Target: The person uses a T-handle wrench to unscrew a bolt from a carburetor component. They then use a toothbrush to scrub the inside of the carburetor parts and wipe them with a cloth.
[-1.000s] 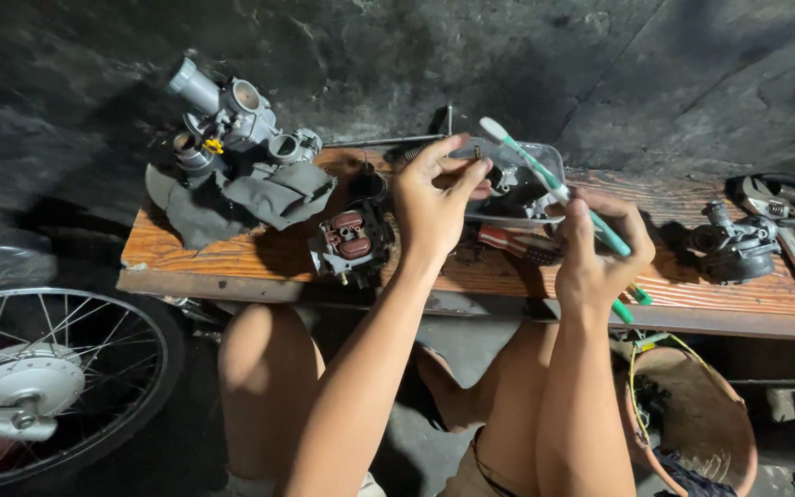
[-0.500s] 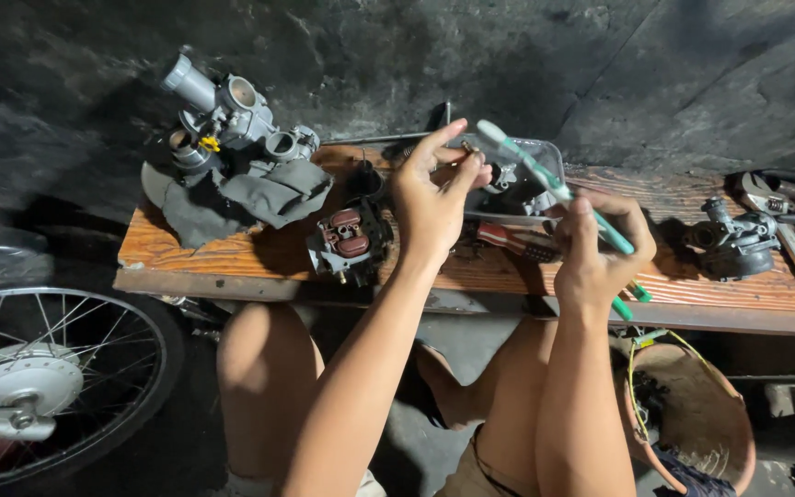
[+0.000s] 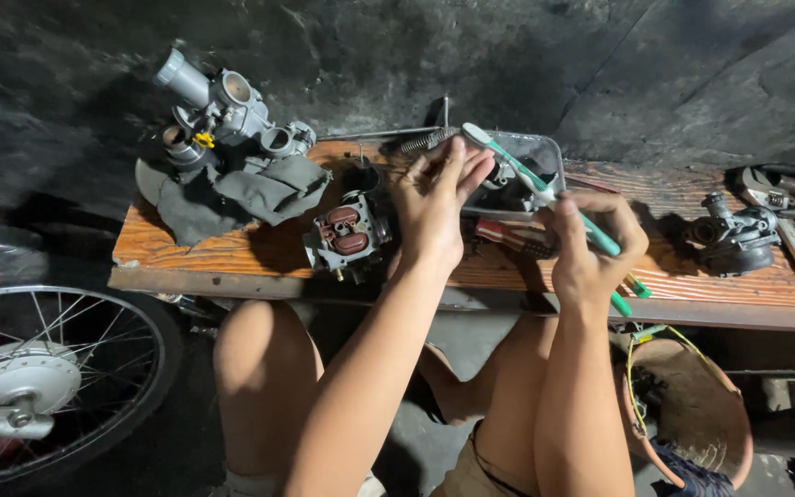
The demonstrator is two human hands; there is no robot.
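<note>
Worn wooden plank (image 3: 232, 253) on dark concrete floor (image 3: 66, 110), spoked wheel (image 3: 39, 377) beside

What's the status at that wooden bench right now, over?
Left hand raised, pinching something small, too hidden to tell. Right hand gripping green-handled toothbrush, bristles toward left fingers. Grey metal carburettor body close beside the left hand.

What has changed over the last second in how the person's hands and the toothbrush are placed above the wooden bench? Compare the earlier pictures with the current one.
Very little. The left hand has straightened its fingers a little over the small part it holds above the tray. The right hand grips the green toothbrush as before, bristle end by the left fingertips. The carburettors on the grey cloth, the opened one and the wooden bench have not moved.
</note>
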